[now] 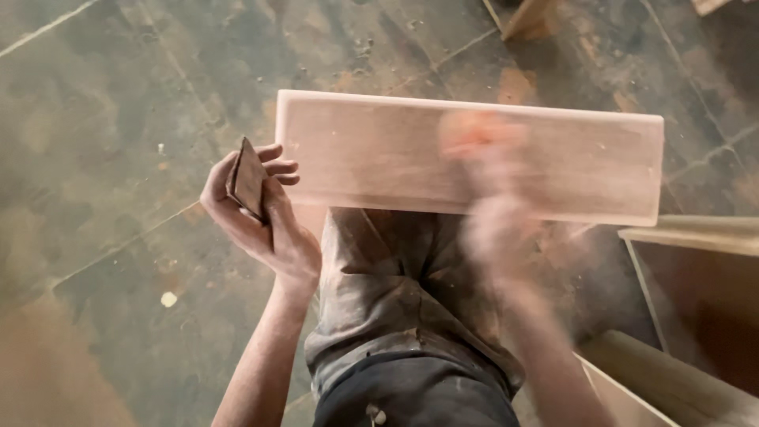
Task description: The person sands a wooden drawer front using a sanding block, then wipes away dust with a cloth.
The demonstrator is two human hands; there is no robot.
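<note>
We look down on a worn stone-tile floor (118,103), grey-green with rusty brown patches and pale joint lines running diagonally across the frame. Dust and small chips lie scattered over it, and a pale fleck sits at the lower left.

Across the upper middle and right of the frame lies a long rectangular wooden panel (379,150), pale pinkish, with a raised border along its edges. It rests on the person's knee, which is covered by dusty grey trousers (379,292) in the lower centre. At the right edge and lower right corner we see parts of other wooden boxes or frames (696,277), pale on their rims and dark inside, cut off by the frame. Another piece of pale wood (526,16) pokes in at the top, also cut off.

The left hand (253,213), left of centre, is closed around a small dark folded piece of sandpaper (248,178), its fingers curled just beside the panel's left end. The right hand (486,170) is over the middle of the panel, so blurred that we cannot tell whether it is open or closed or whether it holds anything; an orange-pink smear shows at its top.

We can make out no packages, labels or signs.
</note>
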